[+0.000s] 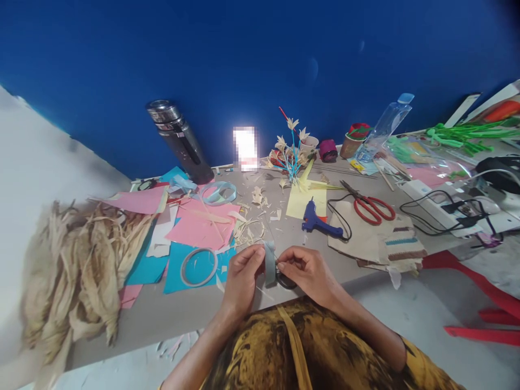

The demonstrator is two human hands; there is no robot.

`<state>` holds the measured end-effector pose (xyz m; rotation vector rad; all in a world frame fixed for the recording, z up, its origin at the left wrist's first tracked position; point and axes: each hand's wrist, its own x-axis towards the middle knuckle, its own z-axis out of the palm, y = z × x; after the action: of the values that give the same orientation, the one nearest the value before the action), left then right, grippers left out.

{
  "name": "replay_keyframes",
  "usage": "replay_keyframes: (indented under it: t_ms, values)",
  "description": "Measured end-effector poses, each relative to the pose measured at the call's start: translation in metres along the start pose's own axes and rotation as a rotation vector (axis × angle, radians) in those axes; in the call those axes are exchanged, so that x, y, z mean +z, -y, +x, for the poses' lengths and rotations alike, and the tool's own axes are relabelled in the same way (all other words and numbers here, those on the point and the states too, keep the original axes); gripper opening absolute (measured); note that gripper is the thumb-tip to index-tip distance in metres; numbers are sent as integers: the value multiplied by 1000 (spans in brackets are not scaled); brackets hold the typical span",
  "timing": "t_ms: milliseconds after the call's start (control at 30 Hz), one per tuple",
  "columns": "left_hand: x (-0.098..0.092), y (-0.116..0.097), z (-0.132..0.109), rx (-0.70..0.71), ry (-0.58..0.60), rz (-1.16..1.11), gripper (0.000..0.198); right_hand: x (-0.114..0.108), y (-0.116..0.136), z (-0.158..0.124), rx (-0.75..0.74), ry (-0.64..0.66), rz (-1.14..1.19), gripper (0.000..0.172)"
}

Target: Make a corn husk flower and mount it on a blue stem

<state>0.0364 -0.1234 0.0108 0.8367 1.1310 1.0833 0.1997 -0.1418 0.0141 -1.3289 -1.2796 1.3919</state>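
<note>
In front of my body, over the table's near edge, my left hand (pixel 246 271) pinches a roll of pale grey-blue tape (pixel 270 264), which is seen edge-on. Close to its right side, my right hand (pixel 309 268) has thumb and forefinger pressed together. A thin strand seems to run between the fingers, too fine to make out. Partly under the right hand lies a black looped object (pixel 286 281), perhaps a scissor handle. Dried husk scraps (pixel 247 230) are scattered beyond the hands. A blue glue gun (pixel 319 221) lies ahead and to the right.
At left are dried corn husks (pixel 77 287), pink paper (pixel 203 222), blue paper (pixel 173 279) and a tape ring (pixel 199 267). Behind stand a black flask (pixel 182 143) and husk flowers on blue stems (pixel 292 157). Red-handled scissors (pixel 374 210) and a power strip (pixel 434 208) lie right.
</note>
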Motion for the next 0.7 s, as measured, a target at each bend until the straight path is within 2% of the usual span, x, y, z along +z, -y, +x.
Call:
replay_keyframes:
  t_ms: [167, 267, 433, 567, 700]
  values:
    - [7, -7, -1, 135, -9, 157, 26, 1, 3, 1, -3, 17, 58, 28]
    - [11, -7, -1, 156, 32, 162, 31, 3, 3, 2, -39, 24, 85, 31]
    - [8, 0, 2, 2, 89, 18, 17, 4, -3, 0, -48, -29, 63, 32]
    - [4, -1, 5, -112, 69, -254, 26, 2, -3, -3, -21, -28, 94, 31]
    - [6, -6, 9, -182, 92, -363, 31, 1, 0, -5, 1, -16, 92, 31]
